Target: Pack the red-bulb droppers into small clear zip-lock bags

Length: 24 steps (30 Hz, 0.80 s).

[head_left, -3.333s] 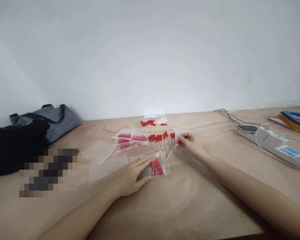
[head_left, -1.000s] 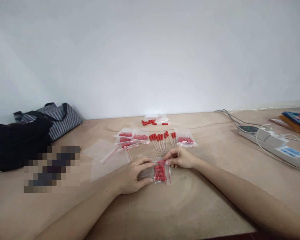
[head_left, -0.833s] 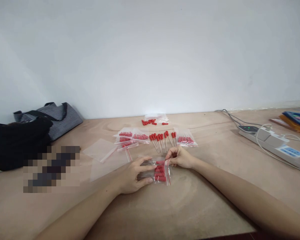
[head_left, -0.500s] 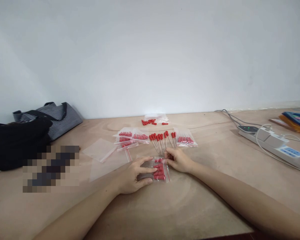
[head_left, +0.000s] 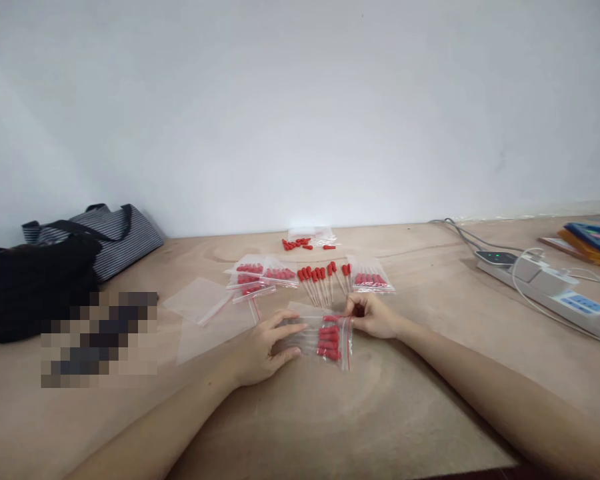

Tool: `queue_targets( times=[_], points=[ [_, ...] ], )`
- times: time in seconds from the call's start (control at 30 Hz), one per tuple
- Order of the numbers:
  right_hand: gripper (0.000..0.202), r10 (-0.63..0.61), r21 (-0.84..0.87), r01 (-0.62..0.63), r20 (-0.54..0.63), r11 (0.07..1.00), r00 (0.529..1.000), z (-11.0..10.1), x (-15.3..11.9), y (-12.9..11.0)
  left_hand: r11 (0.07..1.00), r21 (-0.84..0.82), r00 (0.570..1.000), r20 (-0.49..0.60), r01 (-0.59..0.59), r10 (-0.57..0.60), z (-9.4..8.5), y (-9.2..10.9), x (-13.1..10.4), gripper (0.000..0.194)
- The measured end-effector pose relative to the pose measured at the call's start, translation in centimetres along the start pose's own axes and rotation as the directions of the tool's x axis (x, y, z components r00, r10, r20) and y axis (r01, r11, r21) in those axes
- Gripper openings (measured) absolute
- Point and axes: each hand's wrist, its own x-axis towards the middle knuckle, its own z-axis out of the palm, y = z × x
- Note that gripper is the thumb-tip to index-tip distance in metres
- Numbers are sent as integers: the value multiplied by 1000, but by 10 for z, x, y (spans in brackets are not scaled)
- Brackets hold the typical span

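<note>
clear bag (head_left: 347,357) of red-topped droppers (head_left: 329,343)
left hand (head_left: 265,347) lies spread on it, right hand (head_left: 373,317) pinches its zip corner

No readable text, labels or numbers on anything in view.
</note>
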Motion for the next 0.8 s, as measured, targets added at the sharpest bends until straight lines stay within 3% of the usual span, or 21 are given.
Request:
queue_targets(
  times=[0.1, 0.17, 0.37, 0.5, 0.57, 0.67, 0.73, 0.8],
  points=[
    [22, 6, -44, -12, -128, 999, 992, -4, -4, 1, 999, 32, 984, -175, 39, -33, 9, -8, 3, 24],
    [22, 27, -84, -45, -203, 995, 979, -2, -7, 0, 997, 40, 973, -224, 68, -57, 14, -13, 5, 22],
    [16, 67, -275, -200, -427, 940, 902, 16, -12, -11, 990, 56, 984, -126, 133, -125, 17, -14, 13, 29],
    [15, 74, -372, -296, -507, 880, 859, 28, -10, -18, 985, 95, 989, -38, 146, -143, 16, -16, 25, 36],
    [14, 42, -433, -260, -451, 863, 891, 30, -9, -21, 982, 119, 989, -43, 146, -141, 18, -19, 30, 38],
    [17, -18, -520, -135, -280, 843, 960, 26, -10, -25, 984, 141, 986, -141, 107, -87, 18, -22, 32, 38],
    [24, -109, -574, -3, -160, 819, 981, 18, -12, -25, 989, 146, 984, -180, 11, 16, 15, -21, 27, 36],
    [28, -272, -651, 191, -25, 735, 962, 8, -15, -22, 980, 146, 973, -168, -133, 158, 11, -19, 20, 34]
  ],
)
